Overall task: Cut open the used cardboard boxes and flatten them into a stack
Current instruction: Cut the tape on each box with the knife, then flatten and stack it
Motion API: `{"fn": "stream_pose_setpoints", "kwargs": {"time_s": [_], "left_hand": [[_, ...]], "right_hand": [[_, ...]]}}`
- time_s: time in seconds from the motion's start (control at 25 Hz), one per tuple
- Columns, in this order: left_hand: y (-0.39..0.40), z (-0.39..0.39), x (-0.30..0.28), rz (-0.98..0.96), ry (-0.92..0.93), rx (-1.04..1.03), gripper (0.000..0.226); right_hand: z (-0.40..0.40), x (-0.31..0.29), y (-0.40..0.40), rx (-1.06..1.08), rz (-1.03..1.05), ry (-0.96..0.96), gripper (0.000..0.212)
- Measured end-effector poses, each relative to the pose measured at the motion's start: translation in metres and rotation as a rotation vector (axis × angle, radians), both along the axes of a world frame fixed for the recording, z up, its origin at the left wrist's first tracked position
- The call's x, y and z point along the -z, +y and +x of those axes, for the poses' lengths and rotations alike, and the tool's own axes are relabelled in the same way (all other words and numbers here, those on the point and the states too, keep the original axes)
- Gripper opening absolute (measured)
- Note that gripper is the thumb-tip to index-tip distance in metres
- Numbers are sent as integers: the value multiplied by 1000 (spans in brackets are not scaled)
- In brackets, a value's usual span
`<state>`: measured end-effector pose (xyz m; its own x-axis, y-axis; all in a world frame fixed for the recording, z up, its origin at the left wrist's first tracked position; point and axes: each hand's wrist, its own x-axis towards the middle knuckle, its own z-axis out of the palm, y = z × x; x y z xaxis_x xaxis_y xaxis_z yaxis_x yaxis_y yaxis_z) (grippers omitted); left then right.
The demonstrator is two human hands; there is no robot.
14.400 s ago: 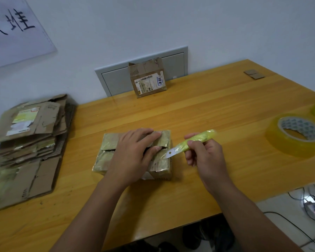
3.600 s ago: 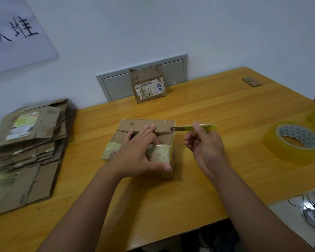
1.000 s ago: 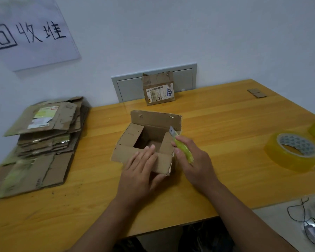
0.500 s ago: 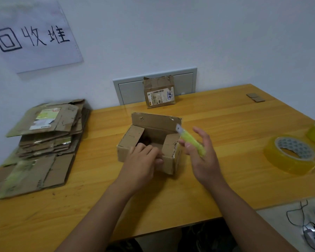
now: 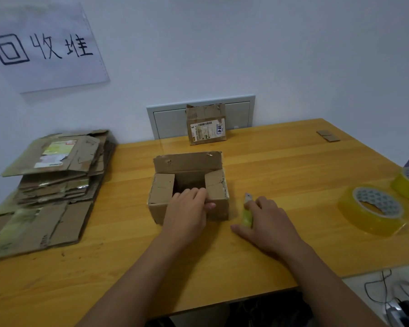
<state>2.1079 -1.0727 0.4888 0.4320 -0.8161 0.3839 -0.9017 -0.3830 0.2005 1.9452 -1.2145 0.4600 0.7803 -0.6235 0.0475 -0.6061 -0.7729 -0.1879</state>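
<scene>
A small brown cardboard box (image 5: 189,171) stands on the wooden table (image 5: 281,166) with its top flaps open and the far flap upright. My left hand (image 5: 188,213) grips its near wall, fingers hooked over the rim into the opening. Just to the right of the box, my right hand (image 5: 267,223) rests low on the table, closed on a yellow-green utility knife (image 5: 247,212) whose blade tip points away from me. A stack of flattened cardboard (image 5: 54,175) lies at the table's left end.
Another closed box with a shipping label (image 5: 206,125) leans against the wall at the back. Two rolls of yellow tape (image 5: 371,210) sit at the right edge. Small cardboard scraps (image 5: 327,135) lie at the far right corner. Cables lie on the floor at lower right.
My right hand has dropped from beside the box's upper corner down onto the table with the knife. My left hand keeps its hold on the box's near wall.
</scene>
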Motion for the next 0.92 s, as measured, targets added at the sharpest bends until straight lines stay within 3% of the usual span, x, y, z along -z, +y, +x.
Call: {"fn": "stream_pose_setpoints", "kwargs": {"time_s": [0.08,0.2,0.28,0.4,0.48,0.56,0.6,0.64,0.72,0.84,0.92], "left_hand": [[3,5,-2,21,25,40,15],[5,8,-6,21,112,92,23],[6,11,-8,13,165,113,37],[10,14,-18,-49,298,156,44],[10,17,-24,-223,489,126,38],[9,25,-29,-435,632,-20,35],[9,31,-31,-477,594,-132,36],[9,39,-32,-446,495,-260,41],[12,58,-29,-199,340,-477,71],[13,69,-27,49,534,-527,103],[12,70,-24,10,586,-496,93]], "right_hand": [[4,-8,-2,30,86,6,65],[24,-27,4,69,229,-287,47],[48,-44,14,76,331,-438,48],[78,-61,24,95,368,-350,53],[88,-65,24,149,344,-273,57],[93,-63,25,167,297,-241,66],[95,-62,26,165,268,-232,72],[97,-62,27,164,247,-224,79],[100,-63,27,173,224,-204,86],[102,-68,28,161,163,-144,77],[101,-68,31,130,116,-145,70]]}}
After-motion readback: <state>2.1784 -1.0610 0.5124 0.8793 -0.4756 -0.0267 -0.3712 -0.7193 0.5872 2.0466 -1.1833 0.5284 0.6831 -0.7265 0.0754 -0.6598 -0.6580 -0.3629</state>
